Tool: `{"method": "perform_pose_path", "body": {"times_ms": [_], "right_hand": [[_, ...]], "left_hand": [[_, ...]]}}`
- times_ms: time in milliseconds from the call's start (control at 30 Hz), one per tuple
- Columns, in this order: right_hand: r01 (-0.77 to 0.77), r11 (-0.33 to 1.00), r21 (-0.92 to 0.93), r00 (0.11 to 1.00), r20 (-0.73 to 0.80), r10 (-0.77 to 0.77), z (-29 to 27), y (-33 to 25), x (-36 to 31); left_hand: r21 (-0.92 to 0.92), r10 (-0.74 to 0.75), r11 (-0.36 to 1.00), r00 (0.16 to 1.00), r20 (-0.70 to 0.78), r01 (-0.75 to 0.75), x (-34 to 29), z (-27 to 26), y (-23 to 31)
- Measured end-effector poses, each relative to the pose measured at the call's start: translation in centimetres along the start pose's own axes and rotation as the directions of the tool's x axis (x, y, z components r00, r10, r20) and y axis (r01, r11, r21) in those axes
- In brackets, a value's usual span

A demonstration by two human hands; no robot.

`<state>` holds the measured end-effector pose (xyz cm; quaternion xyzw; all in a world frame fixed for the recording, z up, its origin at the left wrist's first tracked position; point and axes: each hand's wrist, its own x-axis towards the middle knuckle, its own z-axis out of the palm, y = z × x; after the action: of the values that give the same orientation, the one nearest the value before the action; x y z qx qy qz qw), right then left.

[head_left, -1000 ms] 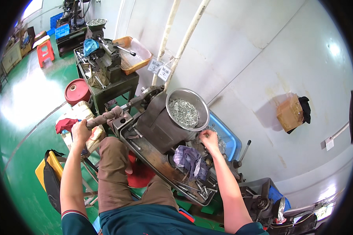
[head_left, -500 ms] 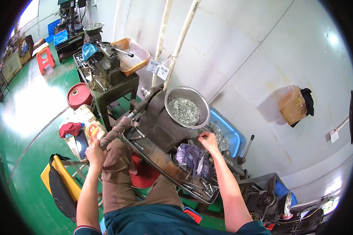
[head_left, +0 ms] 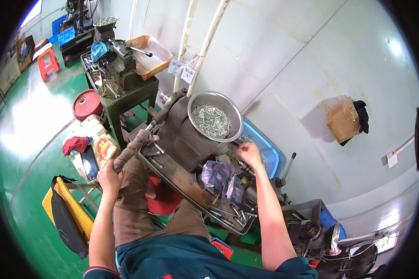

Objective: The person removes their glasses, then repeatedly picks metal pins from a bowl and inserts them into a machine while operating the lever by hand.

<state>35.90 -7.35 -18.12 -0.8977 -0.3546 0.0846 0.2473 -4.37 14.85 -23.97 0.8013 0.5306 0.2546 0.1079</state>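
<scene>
My left hand (head_left: 110, 178) is wrapped round the end of a cloth-wrapped lever (head_left: 131, 149) at the left side of a dark bench machine (head_left: 186, 139). A metal bowl (head_left: 239, 122) full of small silvery pins (head_left: 211, 121) sits on top of the machine. Just below the bowl's right side, my right hand (head_left: 249, 154) hovers by the machine's working end with thumb and fingers drawn together. Whatever is in that pinch is too small to make out. A crumpled purple-grey rag (head_left: 221, 179) lies on the machine's tray, left of my right forearm.
Behind my right hand stands a blue plastic tray (head_left: 277, 160) against the wall. Metal tools (head_left: 237, 215) lie along the tray's near edge, and a thin lever (head_left: 289, 165) rises at right. A second machine (head_left: 121, 60) stands far left. My legs straddle a red stool (head_left: 165, 197).
My right hand has moved a little to the right, away from the machine's working end. My left hand keeps its grip on the wrapped lever. The whole view has shifted slightly.
</scene>
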Motion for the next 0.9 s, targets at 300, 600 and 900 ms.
{"method": "perform_pose_path", "body": {"times_ms": [300, 600, 900], "right_hand": [[0.248, 0.926, -0.285, 0.728, -0.576, -0.372, -2.5, -9.1, 1.8], [0.294, 0.829, -0.476, 0.943, 0.001, -0.333, -0.1, -13.7, 4.5], [0.333, 0.859, -0.39, 0.892, -0.164, -0.42, 0.1, -13.8, 3.9]], "left_hand": [[0.016, -0.012, 1.0, 1.0, -0.009, 0.012, 0.5, 0.2, -0.2], [-0.007, 0.0, 1.0, 0.999, -0.045, 0.0, 0.4, 0.2, -0.2], [-0.016, -0.022, 1.0, 1.0, 0.006, 0.022, 0.7, -0.6, 0.3]]}}
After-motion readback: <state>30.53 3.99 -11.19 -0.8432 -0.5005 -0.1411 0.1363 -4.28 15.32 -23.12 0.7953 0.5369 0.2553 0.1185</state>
